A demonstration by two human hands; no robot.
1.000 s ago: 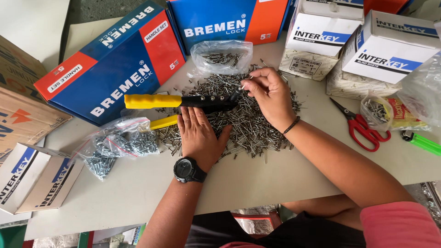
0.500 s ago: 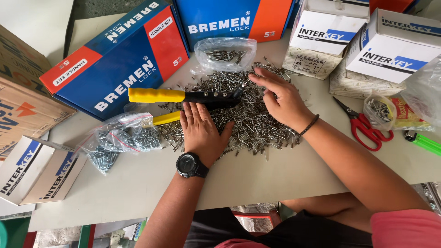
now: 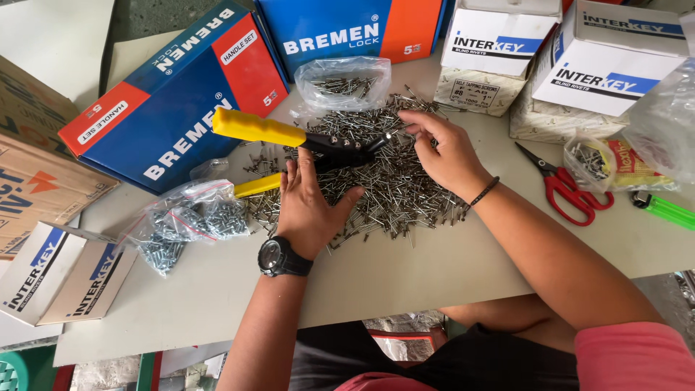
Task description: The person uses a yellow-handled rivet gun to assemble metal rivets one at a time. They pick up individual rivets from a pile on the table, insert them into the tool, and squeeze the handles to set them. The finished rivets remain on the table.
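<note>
The right hand [image 3: 445,152] now sits lower on the rivet pile [image 3: 384,188], its fingertips meeting the nose of the yellow-handled rivet tool [image 3: 289,141], possibly pinching 1 rivet there. The left hand [image 3: 311,206] has slid slightly toward the tool's lower handle, palm flat on the rivets.

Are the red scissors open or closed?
Closed. The red scissors lie flat on the table, blades together in one point, handles side by side.
</note>
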